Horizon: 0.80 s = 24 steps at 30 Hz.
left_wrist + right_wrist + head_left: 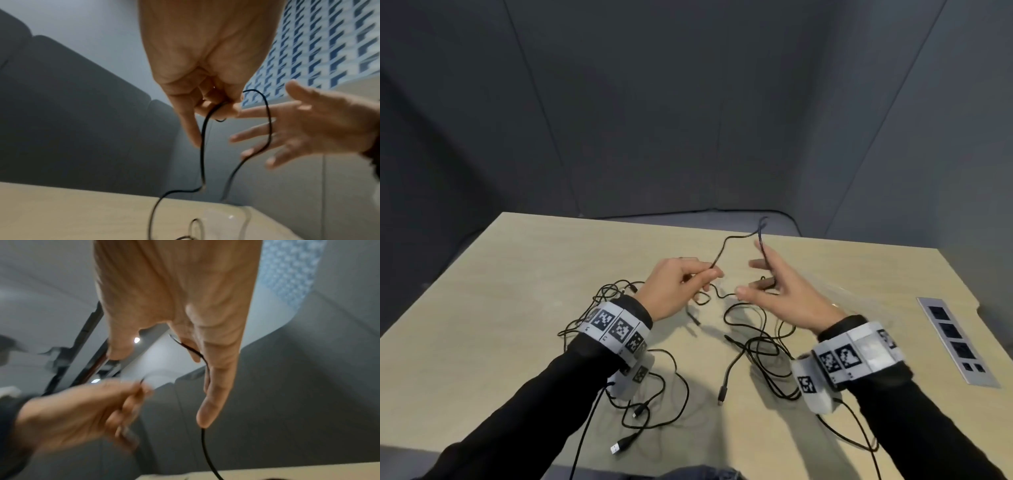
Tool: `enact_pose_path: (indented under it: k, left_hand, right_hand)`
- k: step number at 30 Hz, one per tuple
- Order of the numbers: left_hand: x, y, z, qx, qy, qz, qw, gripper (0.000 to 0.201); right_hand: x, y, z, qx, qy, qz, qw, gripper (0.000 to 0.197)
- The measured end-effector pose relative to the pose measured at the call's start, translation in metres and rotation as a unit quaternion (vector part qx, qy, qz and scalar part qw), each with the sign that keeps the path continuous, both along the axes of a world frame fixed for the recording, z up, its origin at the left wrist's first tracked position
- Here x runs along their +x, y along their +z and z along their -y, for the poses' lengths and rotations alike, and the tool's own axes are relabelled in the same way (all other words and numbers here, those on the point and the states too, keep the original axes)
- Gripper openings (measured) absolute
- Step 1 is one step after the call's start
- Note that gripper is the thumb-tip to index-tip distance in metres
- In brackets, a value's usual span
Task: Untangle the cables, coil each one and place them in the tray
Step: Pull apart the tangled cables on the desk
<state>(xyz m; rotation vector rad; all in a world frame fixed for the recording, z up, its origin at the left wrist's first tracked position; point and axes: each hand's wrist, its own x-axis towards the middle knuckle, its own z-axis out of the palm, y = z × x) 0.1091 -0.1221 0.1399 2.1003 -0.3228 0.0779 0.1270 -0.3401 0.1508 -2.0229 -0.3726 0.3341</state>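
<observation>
Untangling is being done: thin black cable [722,251] is being pinched by left hand [674,287], draped over open-fingered right hand [784,291]; coiling is needed next.

Office booth; grey partition panels [688,102], desk [482,342], power sockets [955,342]

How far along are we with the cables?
Early. Nothing looks coiled. The left hand pinches one black cable that loops over the open right hand. The other cables lie loose and crossed on the table. I cannot make out a tray clearly.
</observation>
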Motion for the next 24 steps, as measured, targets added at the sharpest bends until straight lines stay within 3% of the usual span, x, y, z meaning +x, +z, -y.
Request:
enact_pose_path:
  k: [2,4,5,9,13,16,18,19,21,22,24]
  left_hand:
    - [-0.004,0.006,0.011,-0.035,-0.044,0.015,0.998,0.018]
    - [-0.007,0.012,0.022,-0.062,-0.061,0.050,0.995,0.018]
    - [-0.008,0.015,0.027,-0.089,-0.061,0.055,0.993,0.018]
    - [-0.012,0.025,0.042,-0.178,-0.049,0.026,0.982,0.017]
    - [-0.007,0.014,0.031,-0.225,0.060,-0.054,0.971,0.015]
    - [-0.001,-0.007,0.016,-0.138,0.107,-0.119,0.977,0.023]
    - [-0.001,-0.026,0.010,-0.036,0.070,-0.164,0.983,0.030]
    - [-0.002,-0.036,0.007,0.025,0.044,-0.168,0.985,0.034]
    - [-0.004,-0.059,-0.002,0.150,0.011,-0.166,0.974,0.038]
    - [-0.006,-0.070,-0.008,0.202,0.003,-0.177,0.963,0.037]
    - [-0.013,-0.088,-0.023,0.275,-0.018,-0.222,0.935,0.032]
  right_hand:
    - [-0.007,-0.009,-0.012,0.004,0.058,-0.010,0.998,0.115]
    - [-0.008,-0.019,-0.020,0.032,0.094,-0.022,0.995,0.114]
    - [-0.009,-0.022,-0.023,0.030,0.111,-0.021,0.993,0.101]
    - [-0.019,-0.026,-0.028,-0.027,0.142,-0.032,0.989,0.021]
    - [-0.016,-0.012,0.001,0.068,0.043,-0.016,0.997,0.009]
    - [-0.012,0.005,0.030,0.168,-0.034,0.012,0.985,0.016]
    - [-0.009,0.010,0.045,0.157,-0.070,0.030,0.985,0.010]
    - [-0.005,0.007,0.053,0.134,-0.085,0.021,0.987,0.016]
    - [0.003,-0.003,0.068,0.035,-0.094,-0.027,0.995,0.025]
    - [0.005,-0.011,0.075,-0.060,-0.075,-0.044,0.994,0.027]
    - [0.006,-0.035,0.088,-0.261,-0.010,-0.047,0.964,0.027]
